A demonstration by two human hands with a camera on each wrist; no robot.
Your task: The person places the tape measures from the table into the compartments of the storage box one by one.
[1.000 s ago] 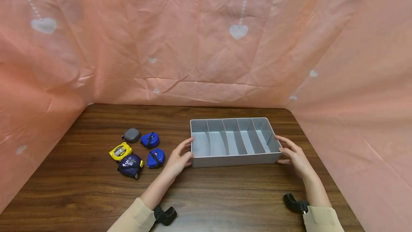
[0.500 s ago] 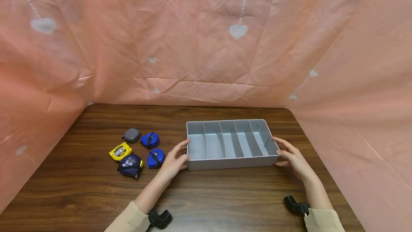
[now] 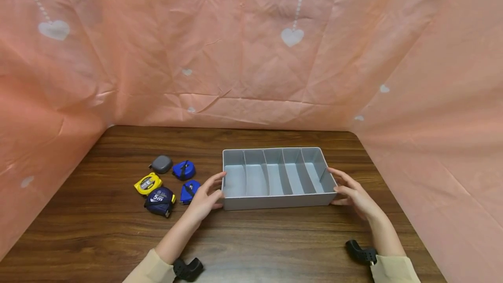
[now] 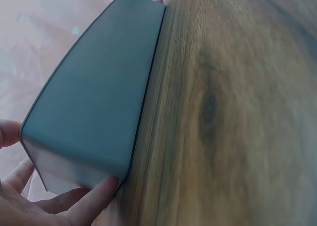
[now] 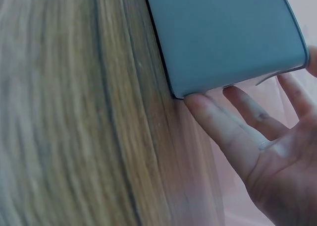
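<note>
A grey organizer box (image 3: pixel 275 202) with several compartments lies crosswise on the table in the head view. My left hand (image 3: pixel 204 198) presses its left end, fingers spread from the rim down toward the base. My right hand (image 3: pixel 355 195) presses against the opposite end in the same way. In the left wrist view, the long front wall of the box (image 4: pixel 99 82) fills the upper left, and fingertips (image 4: pixel 106 186) touch its short end. The right wrist view shows slightly bent, spread fingers (image 5: pixel 218 119) along the other end wall.
Left of the box, several tape measures lie grouped: a yellow one (image 3: pixel 147 184), a dark blue one (image 3: pixel 160 201), two bright blue ones (image 3: pixel 184 170) and a grey one (image 3: pixel 161 164). A pink curtain (image 3: pixel 251 73) with hearts surrounds the wooden table (image 3: pixel 275 243).
The box has slid left and slightly toward me, with both hands staying at its ends. My left hand now partly covers the nearer bright blue tape measure. The tape measures have stayed put.
</note>
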